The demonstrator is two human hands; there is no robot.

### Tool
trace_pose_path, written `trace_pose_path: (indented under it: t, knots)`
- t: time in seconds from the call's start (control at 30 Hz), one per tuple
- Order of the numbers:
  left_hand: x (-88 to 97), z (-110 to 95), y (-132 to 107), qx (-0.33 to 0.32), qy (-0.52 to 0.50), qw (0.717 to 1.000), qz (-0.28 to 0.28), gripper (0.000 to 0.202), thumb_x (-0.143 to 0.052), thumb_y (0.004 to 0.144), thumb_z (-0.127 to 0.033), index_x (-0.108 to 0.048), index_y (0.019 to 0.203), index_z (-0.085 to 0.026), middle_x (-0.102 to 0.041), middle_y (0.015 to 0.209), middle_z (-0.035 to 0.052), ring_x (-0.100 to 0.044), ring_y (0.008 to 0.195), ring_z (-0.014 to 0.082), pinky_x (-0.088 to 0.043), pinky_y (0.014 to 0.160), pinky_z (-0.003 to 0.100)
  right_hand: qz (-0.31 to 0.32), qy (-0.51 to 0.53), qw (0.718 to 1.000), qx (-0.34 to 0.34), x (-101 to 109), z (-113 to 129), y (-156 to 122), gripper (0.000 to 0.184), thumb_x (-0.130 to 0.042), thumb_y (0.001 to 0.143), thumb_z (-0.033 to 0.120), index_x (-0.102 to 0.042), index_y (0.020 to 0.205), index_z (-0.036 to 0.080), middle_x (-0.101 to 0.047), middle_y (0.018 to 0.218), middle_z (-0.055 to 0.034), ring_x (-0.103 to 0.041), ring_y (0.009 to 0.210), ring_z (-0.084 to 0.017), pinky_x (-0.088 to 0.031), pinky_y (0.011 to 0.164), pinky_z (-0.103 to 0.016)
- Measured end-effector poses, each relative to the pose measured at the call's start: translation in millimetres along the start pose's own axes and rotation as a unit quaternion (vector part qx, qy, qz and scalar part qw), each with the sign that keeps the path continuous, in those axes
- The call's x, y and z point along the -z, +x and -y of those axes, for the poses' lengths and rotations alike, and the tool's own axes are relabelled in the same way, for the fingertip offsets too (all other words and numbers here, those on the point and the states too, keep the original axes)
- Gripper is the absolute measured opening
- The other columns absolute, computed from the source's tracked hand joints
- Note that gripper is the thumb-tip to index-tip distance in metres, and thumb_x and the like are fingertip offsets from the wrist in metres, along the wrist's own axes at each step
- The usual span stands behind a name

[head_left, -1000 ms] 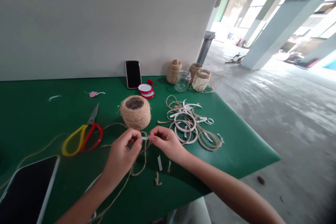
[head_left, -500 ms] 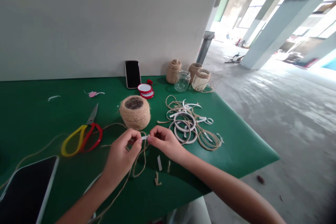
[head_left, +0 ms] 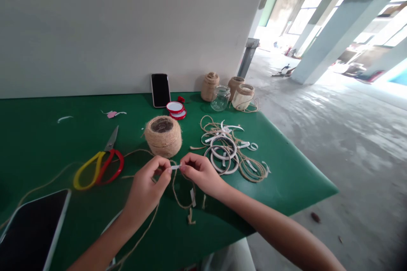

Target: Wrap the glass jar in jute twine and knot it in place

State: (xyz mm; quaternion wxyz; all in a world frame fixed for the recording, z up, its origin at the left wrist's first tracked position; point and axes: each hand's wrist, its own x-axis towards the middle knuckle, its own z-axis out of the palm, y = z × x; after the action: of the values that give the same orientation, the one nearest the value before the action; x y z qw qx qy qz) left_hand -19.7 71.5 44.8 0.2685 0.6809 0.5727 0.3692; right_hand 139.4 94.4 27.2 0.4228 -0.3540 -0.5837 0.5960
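Between my two hands, just in front of the ball of jute twine (head_left: 163,139), a short white strip (head_left: 175,167) is stretched. My left hand (head_left: 144,188) pinches its left end between thumb and fingers, while my right hand (head_left: 203,173) pinches the right end. A loop of twine (head_left: 182,206) hangs below the fingertips; whether the strip wraps around it I cannot tell. More twine runs from under my left hand toward the table's near edge. Left of the ball lie scissors (head_left: 108,150) with one yellow and one red handle.
Right of my hands lie white tape rings (head_left: 234,146) tangled with twine and strips. Behind stand a glass jar (head_left: 220,98) and several twine-wrapped jars (head_left: 210,87). One phone (head_left: 160,90) leans on the white panel; a dark-screened device (head_left: 33,230) lies at near left.
The twine loop under my hands has swung to the right and now hangs across the loose white strip on the table. Both hands keep nearly the same place and pinch.
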Motion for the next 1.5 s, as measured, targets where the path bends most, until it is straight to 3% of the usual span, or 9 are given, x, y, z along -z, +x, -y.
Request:
trace_pose_path:
  t: [0.57,0.77,0.83,0.93,1.03,1.17,1.3,1.5]
  knots:
    - [3.3,3.9,2.7,0.028,0.012,0.999,-0.021,0.014,-0.047,0.079,-0.029,-0.049,0.068,-0.021,-0.05,0.059,-0.0048,-0.046,0.051,0.0106,-0.032,0.045,0.02,-0.016,-0.009,1.0,-0.011,0.5,6.0,0.2,0.012,-0.054,0.076,0.027,-0.057,0.072,0.016,-0.052,0.065,0.0028,-0.045,0.059,-0.008,-0.036,0.055,-0.02]
    - [1.2,8.9,4.6,-0.005,0.131,0.991,-0.025,0.031,-0.046,0.08,-0.033,-0.041,0.053,-0.019,-0.039,0.05,-0.0045,-0.041,0.049,0.0106,-0.031,0.048,0.021,-0.021,0.014,1.0,-0.001,2.1,5.7,1.1,0.012,-0.052,0.077,0.024,-0.058,0.074,0.014,-0.054,0.066,0.002,-0.048,0.062,-0.009,-0.038,0.06,-0.021]
    - [-1.6,11.0,4.8,-0.011,0.144,0.989,-0.022,0.031,-0.044,0.082,-0.033,-0.043,0.054,-0.019,-0.042,0.052,-0.0038,-0.043,0.05,0.0112,-0.031,0.048,0.022,-0.026,0.015,1.0,-0.003,2.4,5.8,1.6,0.012,-0.052,0.077,0.024,-0.058,0.073,0.014,-0.053,0.065,0.0023,-0.048,0.061,-0.009,-0.038,0.059,-0.021]
    - [-5.8,13.3,4.7,-0.024,0.087,0.996,0.003,0.017,-0.041,0.081,-0.024,-0.057,0.083,-0.02,-0.057,0.072,-0.0005,-0.055,0.064,0.0137,-0.04,0.057,0.022,-0.032,0.013,0.999,-0.001,2.8,5.3,2.2,0.011,-0.052,0.077,0.022,-0.059,0.074,0.015,-0.053,0.064,0.0025,-0.048,0.061,-0.009,-0.037,0.059,-0.021]
    - [-8.6,12.9,3.1,-0.021,0.02,0.999,0.03,0.031,-0.037,0.079,-0.016,-0.057,0.102,-0.019,-0.061,0.082,0.0021,-0.058,0.072,0.0155,-0.045,0.064,0.024,-0.035,0.014,0.999,0.004,3.1,4.3,2.7,0.011,-0.051,0.077,0.021,-0.06,0.074,0.014,-0.055,0.066,0.0018,-0.048,0.061,-0.008,-0.037,0.059,-0.021]
    - [-10.4,7.8,-1.1,0.006,-0.079,0.994,0.07,0.027,-0.037,0.086,-0.025,-0.057,0.101,-0.018,-0.062,0.084,0.0032,-0.058,0.076,0.0164,-0.045,0.068,0.024,-0.04,0.006,0.999,0.011,3.4,2.9,2.8,0.011,-0.052,0.078,0.021,-0.059,0.075,0.014,-0.055,0.067,0.0013,-0.05,0.063,-0.009,-0.039,0.06,-0.021]
    - [-13.3,5.0,-3.0,0.014,-0.097,0.986,0.135,0.026,-0.041,0.087,-0.037,-0.057,0.081,-0.017,-0.056,0.073,0.0014,-0.054,0.07,0.0155,-0.042,0.063,0.024,-0.021,0.026,0.999,0.022,3.1,1.3,1.9,0.008,-0.051,0.078,0.021,-0.057,0.078,0.015,-0.055,0.068,0.0018,-0.053,0.062,-0.01,-0.043,0.062,-0.022]
    - [-13.2,6.7,-0.1,0.016,-0.102,0.986,0.132,0.028,-0.042,0.087,-0.038,-0.057,0.074,-0.017,-0.052,0.071,0.0,-0.051,0.069,0.014,-0.038,0.063,0.023,-0.017,0.015,0.999,0.032,4.2,4.7,1.7,0.008,-0.05,0.078,0.019,-0.057,0.077,0.016,-0.054,0.067,0.0021,-0.053,0.062,-0.01,-0.041,0.061,-0.022]
